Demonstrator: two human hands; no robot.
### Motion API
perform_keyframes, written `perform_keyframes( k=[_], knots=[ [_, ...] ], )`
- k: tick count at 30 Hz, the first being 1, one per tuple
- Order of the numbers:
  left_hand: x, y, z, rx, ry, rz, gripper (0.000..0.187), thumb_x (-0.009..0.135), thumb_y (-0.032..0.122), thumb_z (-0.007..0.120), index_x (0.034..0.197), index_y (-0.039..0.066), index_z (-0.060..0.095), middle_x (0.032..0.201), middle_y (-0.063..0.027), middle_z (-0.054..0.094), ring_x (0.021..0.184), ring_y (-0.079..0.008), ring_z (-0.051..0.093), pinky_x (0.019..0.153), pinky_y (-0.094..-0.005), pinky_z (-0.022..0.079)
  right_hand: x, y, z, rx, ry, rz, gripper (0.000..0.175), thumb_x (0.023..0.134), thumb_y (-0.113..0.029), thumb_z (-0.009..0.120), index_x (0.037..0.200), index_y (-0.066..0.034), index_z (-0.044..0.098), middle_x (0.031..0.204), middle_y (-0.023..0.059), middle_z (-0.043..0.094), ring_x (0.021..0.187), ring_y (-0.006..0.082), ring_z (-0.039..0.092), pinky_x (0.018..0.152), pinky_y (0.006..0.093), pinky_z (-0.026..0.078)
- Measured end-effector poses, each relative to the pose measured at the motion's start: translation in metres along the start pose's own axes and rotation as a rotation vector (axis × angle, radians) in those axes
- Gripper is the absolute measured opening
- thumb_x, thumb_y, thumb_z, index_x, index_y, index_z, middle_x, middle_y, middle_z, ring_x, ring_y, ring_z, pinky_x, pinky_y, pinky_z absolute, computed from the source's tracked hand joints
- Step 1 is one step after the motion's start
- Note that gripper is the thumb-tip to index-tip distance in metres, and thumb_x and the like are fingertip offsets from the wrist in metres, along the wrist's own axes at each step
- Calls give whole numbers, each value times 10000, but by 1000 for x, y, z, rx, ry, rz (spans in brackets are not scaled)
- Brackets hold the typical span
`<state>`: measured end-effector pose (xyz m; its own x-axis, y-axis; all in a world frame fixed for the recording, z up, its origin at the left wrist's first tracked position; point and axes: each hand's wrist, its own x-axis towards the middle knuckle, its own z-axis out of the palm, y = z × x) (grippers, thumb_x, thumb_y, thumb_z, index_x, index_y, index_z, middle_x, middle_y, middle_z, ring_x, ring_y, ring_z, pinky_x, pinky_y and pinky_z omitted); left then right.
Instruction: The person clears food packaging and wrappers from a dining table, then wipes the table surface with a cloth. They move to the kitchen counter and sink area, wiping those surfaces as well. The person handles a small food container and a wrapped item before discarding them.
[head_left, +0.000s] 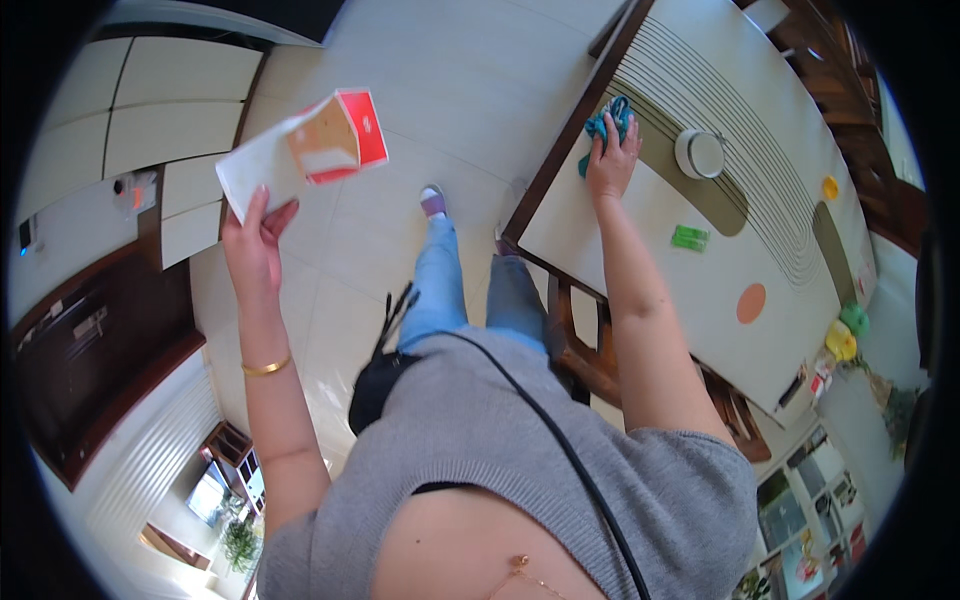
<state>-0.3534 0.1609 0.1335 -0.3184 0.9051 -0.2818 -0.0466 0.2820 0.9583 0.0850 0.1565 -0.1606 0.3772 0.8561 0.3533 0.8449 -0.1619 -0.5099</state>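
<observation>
My left hand (259, 236) pinches the white flap of an opened paperboard box (326, 142), red outside and brown inside, above the tiled floor. On the tabletop (660, 300), my right hand (615, 161) presses down on a crumpled blue-green cloth (611, 120) near the table's dark edge. Just right of that hand stands a white round lidded container (700, 154). Two small green packets (690, 238) lie farther along the table.
A wooden chair (585, 352) is tucked against the table's near side. White cabinets (172, 97) line the left, near a dark door (105, 352). A yellow round item (829, 187) and yellow and green objects (841, 340) sit toward the table's far side.
</observation>
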Motion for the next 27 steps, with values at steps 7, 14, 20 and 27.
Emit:
perform_keyframes(
  k=[7,14,20,27],
  knots=[
    [122,39,34,16,-243,-19,288,939,136,583,1149,-58,550,1054,-147,655,855,-230,693,797,-346,587,-69,-14,-44,-152,-98,147,527,891,-249,589,1394,-195,443,1493,180,293,1389,375,264,1131,519,212],
    [217,60,78,30,-417,-60,276,934,152,598,1132,-36,561,1043,-138,668,856,-215,697,778,-314,593,-23,-20,-12,-351,-7,337,549,894,-262,587,1413,-194,420,1499,175,286,1386,362,273,1129,502,237],
    [294,74,172,91,-529,-65,290,930,154,603,1160,-13,549,1034,-118,671,850,-203,697,769,-310,593,102,14,28,-394,143,423,559,886,-283,595,1405,-168,425,1483,196,304,1375,368,292,1112,500,269],
    [356,97,321,169,-605,-79,297,930,156,604,1169,-8,540,1053,-115,665,870,-193,693,750,-294,588,253,81,54,-413,219,576,540,888,-298,583,1392,-172,437,1484,195,307,1373,365,296,1116,504,256]
  ],
)
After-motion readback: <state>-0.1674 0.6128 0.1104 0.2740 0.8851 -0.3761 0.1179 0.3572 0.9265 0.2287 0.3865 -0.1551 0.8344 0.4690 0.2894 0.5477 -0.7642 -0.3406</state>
